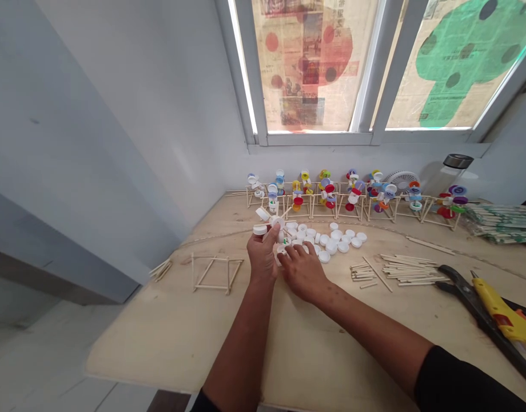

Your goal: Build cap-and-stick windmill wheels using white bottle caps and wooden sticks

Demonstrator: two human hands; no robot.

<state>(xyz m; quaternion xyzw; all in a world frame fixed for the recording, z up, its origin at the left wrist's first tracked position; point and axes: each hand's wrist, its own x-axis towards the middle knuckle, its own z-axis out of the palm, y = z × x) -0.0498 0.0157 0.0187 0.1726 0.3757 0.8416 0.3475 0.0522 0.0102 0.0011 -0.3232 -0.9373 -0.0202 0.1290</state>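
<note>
My left hand is closed on a small wheel of white bottle caps joined by thin wooden sticks, raised above the table. Beside it, my right hand has its fingers bent round a white bottle cap at the wheel's lower right; the fingers partly hide this cap. Just behind the right fingers lies a pile of loose white bottle caps. An open frame of wooden sticks stands on the table to the left of my hands.
Stick frames with coloured cap wheels line the back. Loose sticks, pliers and a yellow glue gun lie right. Behind are a bottle, small fan and bagged sticks. More sticks lie at the left edge.
</note>
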